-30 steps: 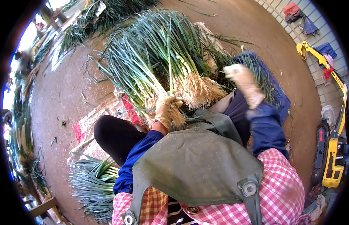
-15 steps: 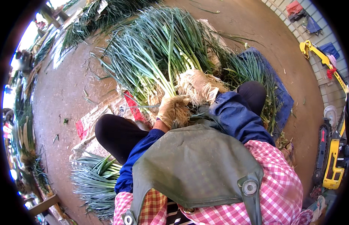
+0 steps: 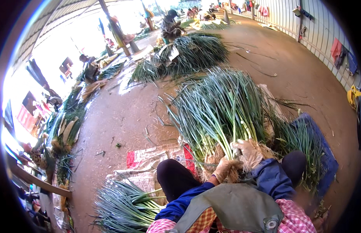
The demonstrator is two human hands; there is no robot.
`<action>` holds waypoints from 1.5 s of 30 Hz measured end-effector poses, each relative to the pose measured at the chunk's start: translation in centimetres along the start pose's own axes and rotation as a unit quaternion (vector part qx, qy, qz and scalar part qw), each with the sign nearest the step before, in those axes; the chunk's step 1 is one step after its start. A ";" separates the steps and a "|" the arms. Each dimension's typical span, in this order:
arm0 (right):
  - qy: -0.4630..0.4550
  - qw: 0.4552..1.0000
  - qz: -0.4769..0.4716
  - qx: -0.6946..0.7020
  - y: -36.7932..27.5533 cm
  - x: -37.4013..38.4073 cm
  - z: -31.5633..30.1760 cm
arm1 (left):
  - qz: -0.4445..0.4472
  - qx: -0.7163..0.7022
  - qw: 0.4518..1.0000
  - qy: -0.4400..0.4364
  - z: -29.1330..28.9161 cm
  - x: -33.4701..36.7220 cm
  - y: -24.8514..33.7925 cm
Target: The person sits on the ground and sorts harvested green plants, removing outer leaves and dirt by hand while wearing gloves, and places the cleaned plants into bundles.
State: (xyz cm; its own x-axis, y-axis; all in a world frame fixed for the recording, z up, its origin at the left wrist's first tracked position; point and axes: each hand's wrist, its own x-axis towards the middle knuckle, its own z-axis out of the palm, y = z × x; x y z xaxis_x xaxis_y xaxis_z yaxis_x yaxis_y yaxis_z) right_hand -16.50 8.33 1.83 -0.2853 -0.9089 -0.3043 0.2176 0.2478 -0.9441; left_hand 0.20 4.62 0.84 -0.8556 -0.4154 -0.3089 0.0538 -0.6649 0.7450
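Observation:
A big pile of green onions (image 3: 217,103) stands in front of me, leaves pointing away and stringy roots toward my lap. My left hand (image 3: 227,167), in a pale glove, is closed around a few green onions (image 3: 224,145) at their root end. Just right of it, my gloved right hand (image 3: 249,153) is closed, its fingertips pinching a stalk of the same bunch. Roots hang below both hands. By my left knee lies a smaller heap of green onions (image 3: 128,204), stems turned toward me.
Right of my right knee, more green onions (image 3: 302,141) lie on a blue sheet (image 3: 328,159). A printed sack (image 3: 147,157) lies left of the pile. Farther off are another large heap of green onions (image 3: 192,54), people sitting at work (image 3: 171,27) and a metal wall (image 3: 324,35).
The view has tilted up and swung left, bringing in the far shed. My right hand has moved from the stems on the right to the bunch beside my left hand.

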 end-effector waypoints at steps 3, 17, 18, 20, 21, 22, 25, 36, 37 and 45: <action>0.017 0.992 -0.048 0.113 -3.0 -1.7 -0.8 | -0.032 -0.051 0.998 -0.029 1.6 -0.4 0.9; 0.165 0.767 -0.007 -0.620 -1.9 -3.3 2.0 | 0.010 0.069 0.996 0.048 0.2 -0.1 -0.5; 0.153 0.719 -0.192 -0.651 -3.1 -4.8 1.8 | 0.043 0.134 0.988 0.058 1.0 0.4 0.1; 0.099 0.756 -0.294 -0.576 -4.2 -6.3 3.9 | 0.253 0.373 0.888 0.094 -4.5 3.2 -2.9; 0.053 0.808 -0.346 -0.474 -2.5 -5.4 4.3 | 0.342 0.473 0.797 0.153 -7.4 4.3 -4.2; -0.005 0.848 -0.285 -0.447 -2.4 -6.1 4.5 | 0.265 0.198 0.938 0.099 -7.2 4.6 -4.8; -0.302 0.917 -0.059 -0.255 -4.3 -10.0 5.0 | 0.113 0.078 0.990 0.029 -5.7 3.6 -4.3; 0.057 0.993 0.078 0.062 -1.5 -2.3 -2.9 | -0.044 0.004 0.997 -0.062 -0.4 0.4 1.0; 0.069 0.986 0.056 0.143 -1.0 -1.6 -3.1 | -0.049 0.009 0.994 -0.102 0.3 0.1 1.0; 0.018 0.890 -0.063 -0.451 -2.5 1.6 4.6 | -0.136 -0.232 0.963 -0.004 -2.1 0.5 -1.2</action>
State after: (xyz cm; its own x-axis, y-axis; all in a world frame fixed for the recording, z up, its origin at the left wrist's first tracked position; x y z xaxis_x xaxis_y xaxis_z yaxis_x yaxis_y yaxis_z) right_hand -13.22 4.74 4.25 -0.2870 -0.9412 -0.1782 -0.6521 0.3282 -0.6834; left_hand 0.75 3.95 -1.47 -0.8739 -0.1832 -0.4502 0.0500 -0.9552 0.2915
